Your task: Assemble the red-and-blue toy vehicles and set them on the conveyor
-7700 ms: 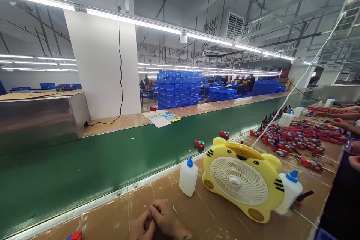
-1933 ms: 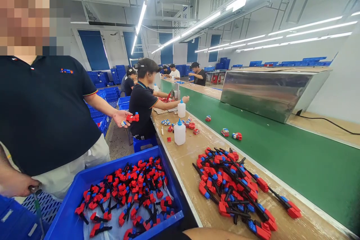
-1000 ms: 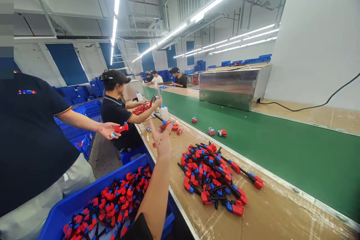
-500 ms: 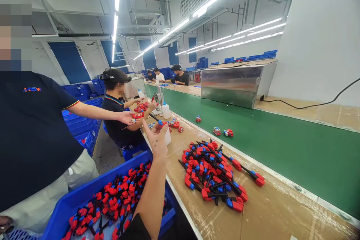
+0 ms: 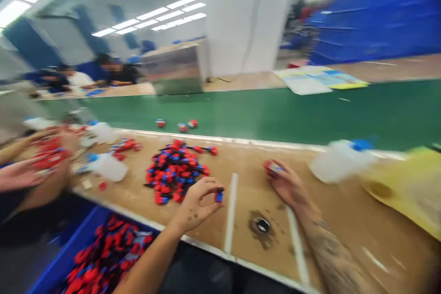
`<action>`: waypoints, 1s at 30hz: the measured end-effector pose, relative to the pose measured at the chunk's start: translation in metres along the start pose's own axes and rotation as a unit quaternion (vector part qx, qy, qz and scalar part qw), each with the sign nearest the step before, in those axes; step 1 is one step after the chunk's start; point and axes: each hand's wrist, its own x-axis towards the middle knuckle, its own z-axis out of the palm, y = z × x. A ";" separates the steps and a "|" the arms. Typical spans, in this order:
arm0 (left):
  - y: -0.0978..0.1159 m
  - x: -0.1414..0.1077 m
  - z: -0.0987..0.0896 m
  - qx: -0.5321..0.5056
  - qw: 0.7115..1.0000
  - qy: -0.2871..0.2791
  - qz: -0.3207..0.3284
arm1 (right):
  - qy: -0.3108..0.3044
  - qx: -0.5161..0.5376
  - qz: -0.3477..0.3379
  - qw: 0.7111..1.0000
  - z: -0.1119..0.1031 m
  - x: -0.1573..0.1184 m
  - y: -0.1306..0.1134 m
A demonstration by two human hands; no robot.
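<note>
My left hand (image 5: 198, 204) is over the near side of the brown worktable (image 5: 251, 193), thumb and fingers pinching a small blue-and-black piece (image 5: 219, 195). Just left of it lies a heap of red-and-blue pieces with black stems (image 5: 175, 170). My right hand (image 5: 286, 183) is closed around a small red-and-white piece (image 5: 272, 168), blurred and partly covered by the fingers. Between my hands and nearer the table edge, a small dark round object (image 5: 262, 224) sits in a wet-looking dark patch.
Beyond the table runs a green belt (image 5: 248, 110) carrying three small red-and-white pieces. White bottles (image 5: 339, 161) stand on both sides; a yellow bag (image 5: 409, 183) is far right. Below left is a blue bin (image 5: 82, 234) of red-and-blue pieces. A co-worker's hands (image 5: 51, 161) hold red pieces.
The view has swung right and blurred. My left hand, stretched toward the co-workers before, is now in front of the heap. My right hand has come into view holding a red-and-white piece.
</note>
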 end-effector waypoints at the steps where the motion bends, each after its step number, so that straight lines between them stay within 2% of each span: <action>1: -0.003 0.003 0.006 0.064 0.994 -0.069 0.049 | 0.068 0.047 -0.002 0.997 -0.018 -0.015 -0.005; 3: -0.009 0.013 0.014 0.153 0.957 -0.187 0.159 | 0.110 0.117 0.024 0.987 -0.035 -0.027 -0.008; 4: -0.011 0.018 0.018 0.188 0.933 -0.224 0.211 | 0.117 0.137 0.025 0.983 -0.038 -0.025 -0.007; 7: -0.006 0.028 0.032 0.269 0.861 -0.284 0.325 | 0.115 0.162 0.021 0.980 -0.037 -0.014 -0.002; 10: 0.005 0.036 0.044 0.309 0.812 -0.324 0.375 | 0.106 0.165 0.020 0.980 -0.034 -0.011 -0.001; 14: 0.009 0.046 0.052 0.332 0.785 -0.351 0.388 | 0.093 0.172 0.014 0.980 -0.037 -0.014 -0.003; 21: 0.009 0.050 0.054 0.336 0.778 -0.387 0.365 | 0.088 0.169 0.012 0.981 -0.038 -0.010 -0.002; 24: 0.007 0.048 0.052 0.325 0.789 -0.391 0.345 | 0.086 0.164 0.007 0.983 -0.038 -0.012 -0.002; 26: 0.005 0.048 0.051 0.297 0.818 -0.375 0.320 | 0.071 0.168 0.003 0.983 -0.037 -0.015 -0.006; 30: -0.001 0.049 0.048 0.153 0.919 -0.305 0.200 | 0.001 0.182 -0.011 0.983 -0.030 -0.027 -0.023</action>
